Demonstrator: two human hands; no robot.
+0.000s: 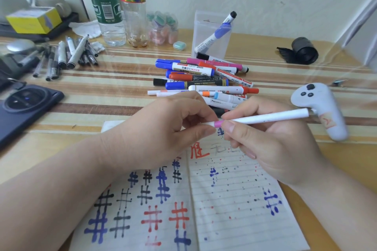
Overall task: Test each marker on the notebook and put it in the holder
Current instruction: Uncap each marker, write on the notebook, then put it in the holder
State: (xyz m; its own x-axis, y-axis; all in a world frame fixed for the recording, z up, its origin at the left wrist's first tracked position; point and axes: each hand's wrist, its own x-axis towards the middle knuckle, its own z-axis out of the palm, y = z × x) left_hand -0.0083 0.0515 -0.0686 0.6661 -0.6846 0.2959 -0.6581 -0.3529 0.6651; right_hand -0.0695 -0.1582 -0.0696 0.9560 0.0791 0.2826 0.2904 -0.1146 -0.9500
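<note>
A slim white marker (265, 117) with a pink band lies level above the open notebook (234, 199). My right hand (271, 146) grips its barrel, thumb near the pink band. My left hand (163, 130) pinches the marker's cap end between thumb and fingers. The notebook pages carry blue, black and red hash marks and ink spots. Behind my hands lies a pile of markers (204, 79). Beyond it stands the clear plastic holder (212, 36) with one blue-capped whiteboard marker (216, 32) leaning inside.
A white game controller (320, 108) lies right of my hands. A dark phone (24, 108) sits at the left, with several pens (65, 57) behind it. Two plastic bottles (120, 4), a small jar (163, 28) and a black roll (302, 51) stand along the back.
</note>
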